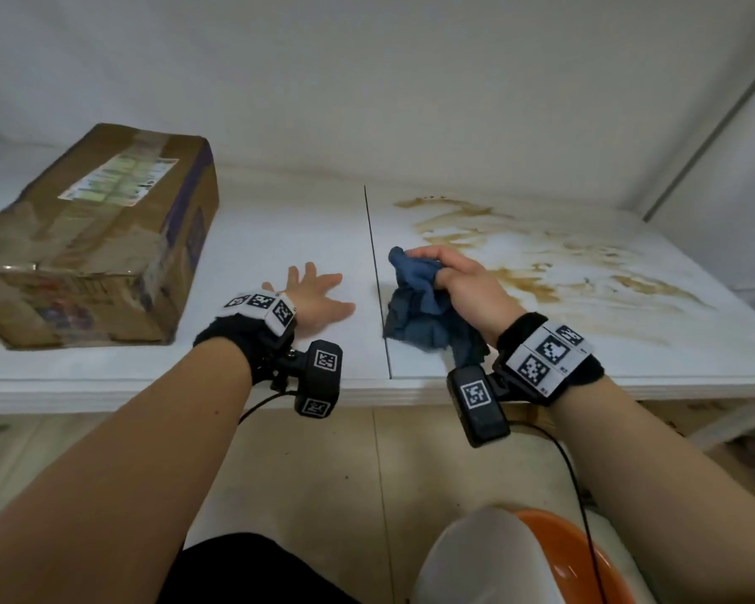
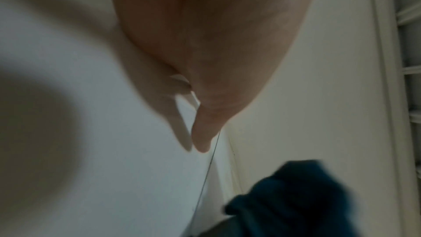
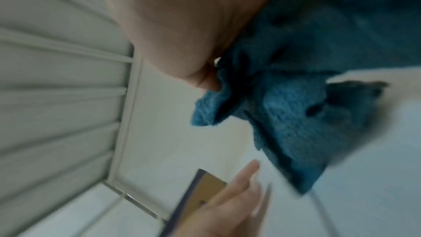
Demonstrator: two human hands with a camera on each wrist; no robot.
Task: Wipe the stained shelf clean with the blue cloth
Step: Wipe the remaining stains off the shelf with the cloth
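Note:
The white shelf (image 1: pixel 280 224) carries brown smeared stains (image 1: pixel 541 263) over its right half. My right hand (image 1: pixel 458 281) grips the bunched blue cloth (image 1: pixel 423 307) just right of the seam between the two shelf panels, at the stains' left edge. The cloth (image 3: pixel 296 111) hangs crumpled from the fingers in the right wrist view, and a blurred corner of the cloth (image 2: pixel 296 201) shows in the left wrist view. My left hand (image 1: pixel 314 294) lies flat on the clean left panel, fingers spread, holding nothing.
A taped cardboard box (image 1: pixel 92 241) sits on the shelf's left part, close to the left hand. A dark seam (image 1: pixel 375 276) divides the panels. A wall rises behind, and a metal post (image 1: pixel 707 137) stands at the right. An orange and grey object (image 1: pixel 519 560) lies below.

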